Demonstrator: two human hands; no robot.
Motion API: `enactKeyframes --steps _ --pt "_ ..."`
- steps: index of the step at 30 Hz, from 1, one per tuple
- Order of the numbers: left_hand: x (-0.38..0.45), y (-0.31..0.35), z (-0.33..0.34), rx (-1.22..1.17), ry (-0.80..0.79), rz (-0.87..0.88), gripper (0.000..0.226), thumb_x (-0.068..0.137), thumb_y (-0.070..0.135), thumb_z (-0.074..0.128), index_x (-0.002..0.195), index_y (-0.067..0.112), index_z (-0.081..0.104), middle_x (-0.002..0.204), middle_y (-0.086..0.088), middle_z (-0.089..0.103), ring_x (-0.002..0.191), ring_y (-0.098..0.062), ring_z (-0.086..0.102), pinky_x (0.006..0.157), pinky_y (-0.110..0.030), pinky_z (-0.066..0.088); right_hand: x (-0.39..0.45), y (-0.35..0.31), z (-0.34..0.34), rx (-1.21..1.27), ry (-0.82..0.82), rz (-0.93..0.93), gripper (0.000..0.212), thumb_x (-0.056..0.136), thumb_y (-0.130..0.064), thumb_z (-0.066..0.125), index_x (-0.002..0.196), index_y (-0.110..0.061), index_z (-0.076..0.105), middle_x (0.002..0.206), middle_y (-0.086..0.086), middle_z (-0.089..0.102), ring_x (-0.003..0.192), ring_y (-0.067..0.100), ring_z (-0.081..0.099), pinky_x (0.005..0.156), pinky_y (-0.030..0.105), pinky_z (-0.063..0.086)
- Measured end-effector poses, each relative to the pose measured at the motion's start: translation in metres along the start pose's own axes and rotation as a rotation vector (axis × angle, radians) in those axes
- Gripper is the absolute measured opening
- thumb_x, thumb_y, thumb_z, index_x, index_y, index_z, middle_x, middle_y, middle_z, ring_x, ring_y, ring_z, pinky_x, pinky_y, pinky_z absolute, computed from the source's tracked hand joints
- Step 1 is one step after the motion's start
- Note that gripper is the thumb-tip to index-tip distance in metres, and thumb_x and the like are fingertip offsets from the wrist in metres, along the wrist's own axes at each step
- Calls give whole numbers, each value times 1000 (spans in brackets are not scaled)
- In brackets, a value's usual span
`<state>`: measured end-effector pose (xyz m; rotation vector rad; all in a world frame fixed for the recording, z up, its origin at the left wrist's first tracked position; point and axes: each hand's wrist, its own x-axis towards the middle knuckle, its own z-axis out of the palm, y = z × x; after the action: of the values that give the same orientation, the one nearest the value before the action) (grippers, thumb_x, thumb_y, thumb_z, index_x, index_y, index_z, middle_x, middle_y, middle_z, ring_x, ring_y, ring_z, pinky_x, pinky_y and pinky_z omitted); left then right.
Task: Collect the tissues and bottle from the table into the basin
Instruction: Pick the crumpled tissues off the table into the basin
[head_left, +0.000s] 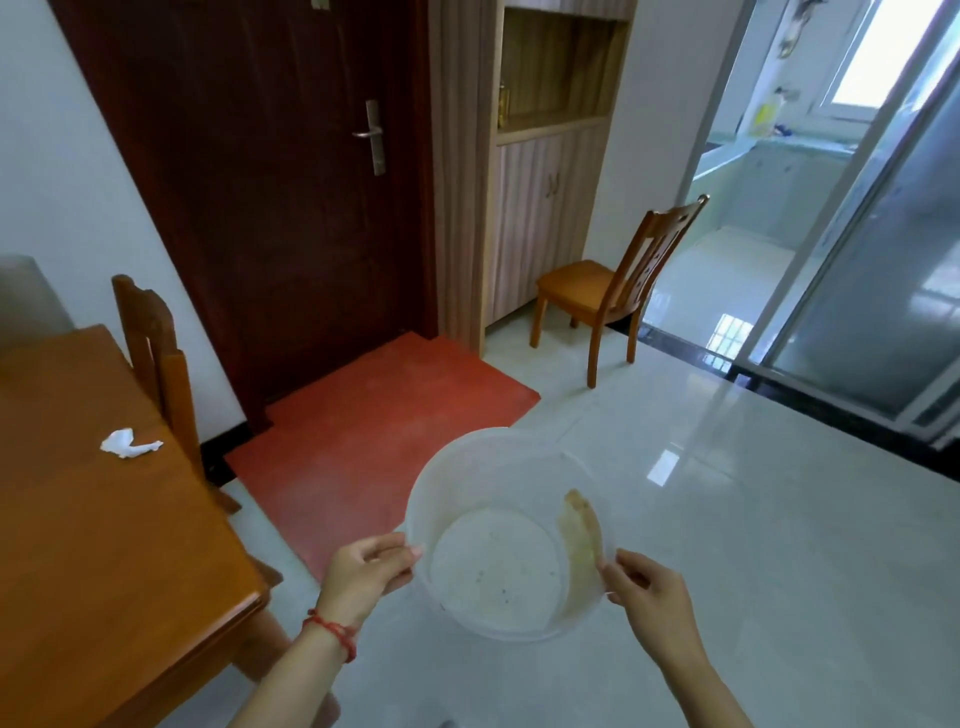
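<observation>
Basin (506, 535), rim up, gripped by both hands; contents seemingly none.

The worktop (93, 519) runs off the left and bottom edges of the frame, so most of its surface stays unseen (no bottle shows on the visible part). Both forearms are cut by the bottom edge. The yellowish smear (579, 551) inside the basin (498, 447) is too blurred to identify. Objects on the far counter (769, 136), upper right, are too small to tell.
</observation>
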<state>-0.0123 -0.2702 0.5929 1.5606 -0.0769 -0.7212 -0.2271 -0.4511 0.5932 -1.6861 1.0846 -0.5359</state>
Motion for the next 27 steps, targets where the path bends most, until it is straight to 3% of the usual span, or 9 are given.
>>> enactKeyframes --steps 3,6,8,12,17,19,23,27 --pt "41 24 2 -19 -8 32 10 73 -5 68 78 3 66 51 4 70 52 -8 65 48 -12 53 40 -28 13 31 16 -36 50 67 -39 60 77 9 57 60 8 51 62 14 46 79 54 51" --pt "79 53 4 -23 -12 68 11 73 -7 68 79 1 65 48 5 69 48 -5 64 45 -10 49 83 -60 26 70 30 -62 24 78 -16 65 77 8 60 63 17 55 65 16 50 71 37 56" --pt "104 72 4 -27 -10 103 13 73 -8 67 75 4 65 46 6 68 45 -1 63 44 -8 48 115 -77 36 76 14 -72 17 80 -9 65 79 7 63 65 12 56 67 16 51 65 23 55" --pt "154 107 2 -26 46 140 18 71 -6 69 88 -6 66 57 1 71 47 -4 64 49 -11 53 176 -111 58 56 -39 -100 12 80 -13 65 79 -1 69 65 6 59 64 16 52 72 34 51" --pt "204 140 5 -29 120 177 28 71 -3 71 97 -11 64 78 -15 68 50 -5 64 46 -8 49 247 -143 86 6 -104 -156 15 80 -14 62 77 0 67 62 8 57 62 19 51 67 32 45" --pt "223 149 7 -30 152 185 26 71 -3 71 95 -10 64 75 -12 68 49 -5 65 45 -8 48 278 -153 97 10 -146 -167 16 80 -14 62 80 1 68 63 9 57 62 18 50 66 32 43" --pt "265 165 14 -34 252 162 21 70 -2 72 89 -8 66 63 -4 70 48 -5 66 45 -9 49 342 -167 121 0 -246 -193 14 81 -17 61 72 -17 72 62 10 64 61 16 55 65 29 46" --pt "299 185 24 -41 351 190 7 73 1 71 77 4 66 46 10 68 46 2 64 42 -5 45 414 -180 149 -64 -360 -262 23 83 -20 59 69 -3 64 64 22 58 61 20 52 61 30 40"
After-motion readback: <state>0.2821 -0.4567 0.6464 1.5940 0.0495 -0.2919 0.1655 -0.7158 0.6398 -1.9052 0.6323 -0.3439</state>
